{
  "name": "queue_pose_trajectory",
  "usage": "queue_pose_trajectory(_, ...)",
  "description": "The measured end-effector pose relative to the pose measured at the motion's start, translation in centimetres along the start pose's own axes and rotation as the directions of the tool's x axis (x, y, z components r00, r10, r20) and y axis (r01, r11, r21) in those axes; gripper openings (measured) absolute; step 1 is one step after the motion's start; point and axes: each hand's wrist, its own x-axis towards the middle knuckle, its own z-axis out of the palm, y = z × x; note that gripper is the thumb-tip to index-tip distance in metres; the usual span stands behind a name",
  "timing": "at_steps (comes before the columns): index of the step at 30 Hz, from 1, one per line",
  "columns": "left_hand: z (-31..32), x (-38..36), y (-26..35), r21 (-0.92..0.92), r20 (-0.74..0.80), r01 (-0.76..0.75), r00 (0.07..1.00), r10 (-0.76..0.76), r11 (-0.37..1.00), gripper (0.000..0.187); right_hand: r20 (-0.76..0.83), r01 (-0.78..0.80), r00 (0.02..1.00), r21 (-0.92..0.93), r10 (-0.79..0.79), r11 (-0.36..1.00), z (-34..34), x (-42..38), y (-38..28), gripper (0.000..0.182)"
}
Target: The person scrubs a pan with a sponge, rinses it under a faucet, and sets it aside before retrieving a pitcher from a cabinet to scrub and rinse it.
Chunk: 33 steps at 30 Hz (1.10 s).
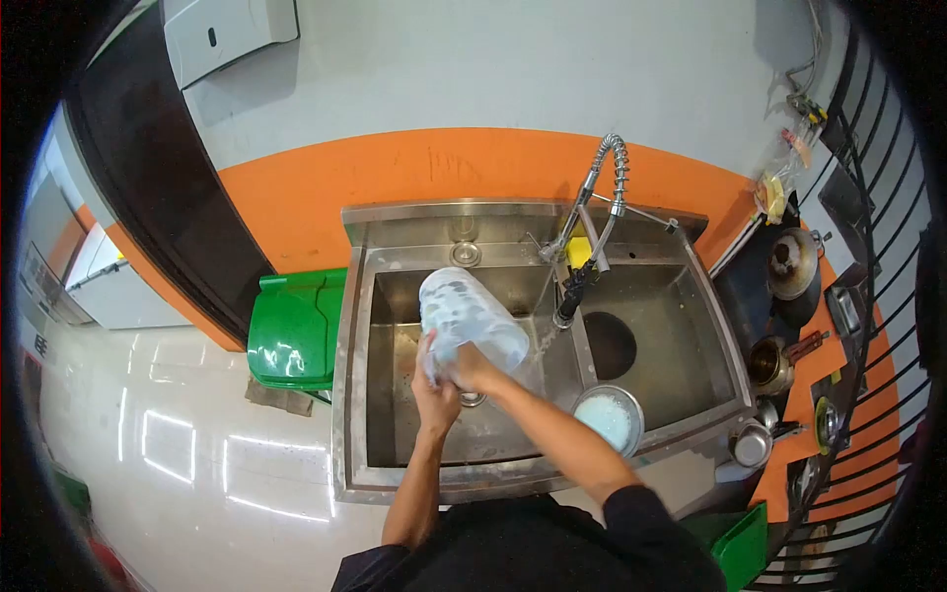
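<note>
A translucent plastic container [469, 311] with whitish suds on it is tilted over the left sink basin. My left hand [432, 383] grips its near left side, with fingers wrapped against the wall. At the container's near end is my right hand [472, 369]; its fingers are hidden by the plastic and the suds. A round bowl of foamy water [608, 419] sits at the near left corner of the right basin.
The steel sink [424, 479] has a spring faucet [582, 222], with a yellow item [579, 252] beside it. A dark round object [607, 345] lies in the right basin. A green bin [294, 331] stands left; pots [772, 365] stand right.
</note>
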Motion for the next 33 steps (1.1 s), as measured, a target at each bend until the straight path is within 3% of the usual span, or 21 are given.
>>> queue_pose_trajectory(1, -0.6, -0.3, -0.9, 0.009, 0.012, -0.002, 1.000, 0.002, 1.000, 0.072, -0.010, -0.005, 1.000, 0.009, 0.005, 1.000, -0.9, 0.6, 0.1, 0.036)
queue_pose_trajectory(3, 0.4, -0.7, 2.0, 0.279, 0.077, -0.201, 0.979, 0.186, 0.939, 0.075, 0.643, 0.267, 0.745, -0.530, 0.177, 0.805, -5.6, 2.8, -3.0, 0.041)
queue_pose_trajectory(4, 1.4, -1.1, 2.6, 0.272, 0.093, -0.157, 0.986, 0.136, 0.949, 0.077, 0.381, -0.187, 0.873, -0.318, 0.305, 0.930, 0.8, 1.9, 3.9, 0.047)
queue_pose_trajectory(5, 1.6, -1.0, 2.0, 0.269, 0.097, -0.166, 0.985, 0.145, 0.949, 0.077, 0.372, -0.185, 0.877, -0.319, 0.303, 0.929, 1.2, 1.7, 2.9, 0.047)
queue_pose_trajectory(6, 2.2, -0.3, 0.8, 0.269, 0.039, -0.215, 0.976, 0.213, 0.939, 0.077, 0.299, -0.463, 0.883, 0.422, 0.362, 0.780, 0.3, 2.3, 1.0, 0.048)
queue_pose_trajectory(7, 2.2, -0.3, 0.2, 0.278, -0.014, -0.247, 0.965, 0.261, 0.928, 0.077, 0.297, -0.388, 0.847, 0.912, 0.441, 0.130, -0.7, 2.1, -1.2, 0.048)
queue_pose_trajectory(8, 1.3, 0.3, 1.1, 0.358, 0.000, -0.252, 0.963, 0.269, 0.899, 0.079, 0.293, -0.382, 0.846, 0.916, 0.446, 0.123, -3.4, 1.2, -3.8, 0.048)
queue_pose_trajectory(10, 1.4, 1.3, 3.4, 0.431, 0.022, -0.264, 0.959, 0.283, 0.863, 0.081, 0.380, -0.235, 0.917, 0.757, 0.119, -0.609, -10.8, 0.1, -8.5, 0.046)
queue_pose_trajectory(11, 1.2, 1.1, 4.2, 0.504, 0.047, -0.261, 0.960, 0.276, 0.823, 0.082, 0.390, -0.243, 0.913, 0.752, 0.116, -0.613, -11.6, -0.3, -9.5, 0.046)
queue_pose_trajectory(15, 2.3, -0.3, 3.2, 0.501, 0.111, -0.095, 0.993, 0.045, 0.861, 0.087, 0.253, -0.120, 0.864, 0.943, 0.436, -0.310, -8.8, -1.2, -7.4, 0.044)
queue_pose_trajectory(17, 1.9, 0.5, 2.4, 0.478, 0.194, -0.302, 0.952, 0.237, 0.825, 0.095, -0.014, -0.114, 0.846, 0.972, 0.533, 0.207, -7.5, -1.4, -6.6, 0.044)
queue_pose_trajectory(18, 1.0, 0.8, 3.2, 0.003, 0.334, 0.048, 0.941, -0.047, 0.999, 0.100, -0.157, -0.112, 0.911, 0.797, 0.382, 0.594, -6.9, -2.8, -5.0, 0.044)
queue_pose_trajectory(19, 0.0, 0.7, 3.8, -0.374, 0.572, 0.492, 0.790, -0.223, 0.786, 0.104, -0.164, -0.110, 0.907, 0.796, 0.387, 0.595, -6.8, -3.8, -3.6, 0.044)
queue_pose_trajectory(21, 0.4, 2.0, 3.3, -0.780, 0.429, 0.410, 0.900, -0.072, 0.473, 0.082, 0.059, 0.079, 0.994, 0.243, -0.096, 0.967, -7.9, -4.8, -3.4, 0.038)
queue_pose_trajectory(22, -0.1, 2.1, 2.5, -0.791, 0.389, 0.465, 0.884, -0.260, 0.397, 0.077, 0.349, 0.048, 0.932, 0.160, -0.102, 0.986, -9.3, -4.7, -4.3, 0.029)
queue_pose_trajectory(23, -0.4, 2.4, 2.7, -0.807, 0.345, 0.500, 0.831, -0.437, 0.313, 0.076, 0.350, 0.047, 0.931, 0.163, -0.102, 0.986, -9.8, -4.2, -4.1, 0.029)
queue_pose_trajectory(25, 0.4, 1.7, 3.6, -0.778, 0.281, 0.483, 0.840, -0.465, 0.403, 0.077, 0.796, 0.251, 0.601, -0.266, 0.065, 0.931, -11.0, -3.4, -3.6, 0.023)
queue_pose_trajectory(26, 0.5, 0.7, 2.3, -0.811, 0.257, 0.442, 0.858, -0.446, 0.383, 0.076, 0.715, 0.278, 0.699, -0.286, 0.011, 0.917, -11.1, -3.4, -3.2, 0.018)
queue_pose_trajectory(30, 2.5, -0.8, 1.1, -0.848, 0.150, 0.344, 0.885, -0.441, 0.403, 0.075, 0.735, 0.347, 0.655, -0.498, 0.174, 0.795, -10.9, -1.4, -6.5, 0.018)
queue_pose_trajectory(32, 3.1, -1.5, -1.5, -0.796, 0.086, 0.354, 0.869, -0.487, 0.491, 0.076, -0.010, -0.029, 1.000, -0.045, 0.028, 0.999, -6.7, -1.9, -4.8, 0.023)
queue_pose_trajectory(33, 3.8, -1.4, -0.5, -0.761, 0.084, 0.372, 0.870, -0.487, 0.532, 0.075, -0.003, -0.019, 1.000, -0.052, 0.019, 0.998, -3.9, -1.7, -4.1, 0.023)
